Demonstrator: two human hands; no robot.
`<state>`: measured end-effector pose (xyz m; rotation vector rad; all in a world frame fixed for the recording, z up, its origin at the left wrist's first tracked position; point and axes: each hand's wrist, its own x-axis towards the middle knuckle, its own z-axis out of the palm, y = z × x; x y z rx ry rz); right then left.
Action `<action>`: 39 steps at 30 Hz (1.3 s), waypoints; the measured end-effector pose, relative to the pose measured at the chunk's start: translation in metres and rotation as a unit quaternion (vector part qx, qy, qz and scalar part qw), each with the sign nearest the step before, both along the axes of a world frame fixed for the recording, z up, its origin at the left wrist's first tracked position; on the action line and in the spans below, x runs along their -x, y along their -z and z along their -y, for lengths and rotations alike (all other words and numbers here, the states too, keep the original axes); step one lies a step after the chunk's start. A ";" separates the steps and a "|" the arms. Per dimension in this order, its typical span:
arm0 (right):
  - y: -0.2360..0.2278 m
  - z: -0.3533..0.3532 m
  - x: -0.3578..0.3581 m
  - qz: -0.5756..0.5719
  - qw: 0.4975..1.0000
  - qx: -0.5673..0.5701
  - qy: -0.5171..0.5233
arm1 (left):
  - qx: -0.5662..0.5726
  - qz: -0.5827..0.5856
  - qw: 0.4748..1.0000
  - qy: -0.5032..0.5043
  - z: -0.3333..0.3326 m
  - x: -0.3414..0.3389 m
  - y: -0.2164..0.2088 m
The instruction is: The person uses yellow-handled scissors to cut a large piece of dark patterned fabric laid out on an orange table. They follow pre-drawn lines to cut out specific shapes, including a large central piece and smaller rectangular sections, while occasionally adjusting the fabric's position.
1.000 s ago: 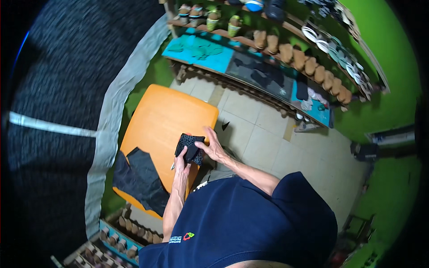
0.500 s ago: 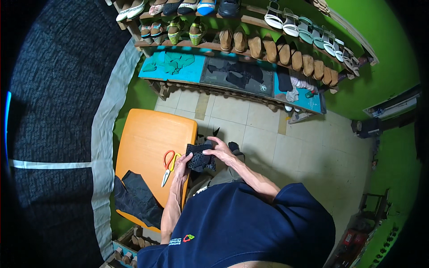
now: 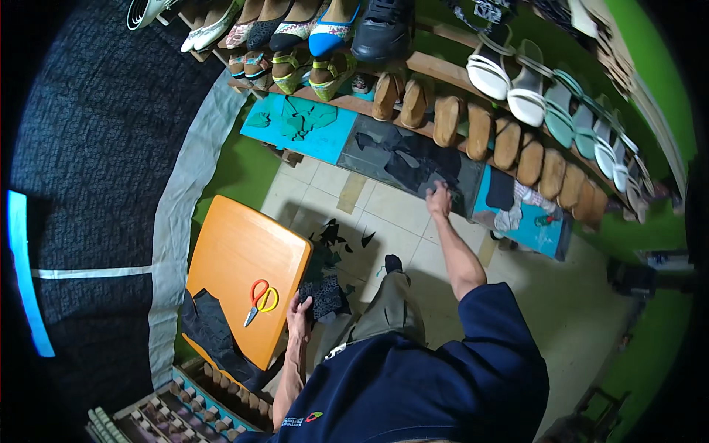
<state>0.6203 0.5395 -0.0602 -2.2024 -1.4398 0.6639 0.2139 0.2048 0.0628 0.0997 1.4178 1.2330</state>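
Note:
Low beside the orange table, my left hand (image 3: 298, 317) grips a piece of black-and-grey patterned fabric (image 3: 325, 295), which hangs over my lap. My right arm is stretched out to the far bench. There my right hand (image 3: 439, 199), fingers bent together, pinches a dark grey piece of material (image 3: 431, 182) over the cut black pieces (image 3: 402, 159). On the orange table (image 3: 240, 240) lie scissors (image 3: 258, 301) with one red and one yellow handle, apart from both hands. A folded black cloth (image 3: 210, 325) drapes over the table's near left corner.
Shelves above the bench hold shoes (image 3: 332, 29), sandals (image 3: 528, 88) and brown shoe forms (image 3: 447, 122). Green scraps (image 3: 303, 117) lie on the bench's blue left part. Black offcuts (image 3: 332, 232) are on the tiled floor. A rack of shoe forms (image 3: 192, 402) stands at lower left.
My right hand has left the patterned fabric and reached forward and right to the bench. My left hand keeps the fabric, now lower. The view has shifted toward the shelves.

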 end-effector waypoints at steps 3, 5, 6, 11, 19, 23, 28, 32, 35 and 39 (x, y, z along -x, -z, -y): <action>0.008 -0.045 -0.029 0.147 0.988 -0.036 -0.032 | -0.001 -0.037 0.996 -0.078 -0.001 -0.019 -0.008; -0.001 -0.065 -0.034 0.158 0.985 0.037 -0.055 | 0.002 -0.068 0.996 -0.066 0.005 -0.025 -0.008; -0.005 -0.073 -0.035 0.157 0.982 0.082 -0.065 | -0.018 -0.099 0.993 -0.060 0.006 -0.031 -0.009; -0.004 -0.081 -0.067 0.198 0.964 0.098 -0.148 | 0.039 -0.134 0.989 0.046 -0.004 -0.040 -0.001; -0.172 0.016 0.046 0.103 0.936 -0.012 -0.335 | 0.113 0.040 0.989 0.083 -0.070 -0.094 -0.050; -0.224 0.142 0.135 0.070 0.841 -0.007 -0.536 | 0.013 0.015 0.999 0.049 -0.103 -0.111 -0.038; -0.222 0.219 0.190 0.007 0.793 -0.010 -0.609 | 0.005 -0.105 0.987 -0.122 -0.087 -0.070 -0.026; -0.227 0.230 0.232 -0.030 0.745 -0.047 -0.664 | -0.031 -0.041 0.985 -0.166 -0.056 -0.011 -0.032; -0.248 0.228 0.271 -0.046 0.758 -0.151 -0.633 | 0.036 -0.077 0.995 -0.053 -0.033 0.040 -0.066; -0.238 0.217 0.329 -0.088 0.787 -0.199 -0.577 | 0.016 -0.067 0.998 -0.002 -0.010 0.089 -0.079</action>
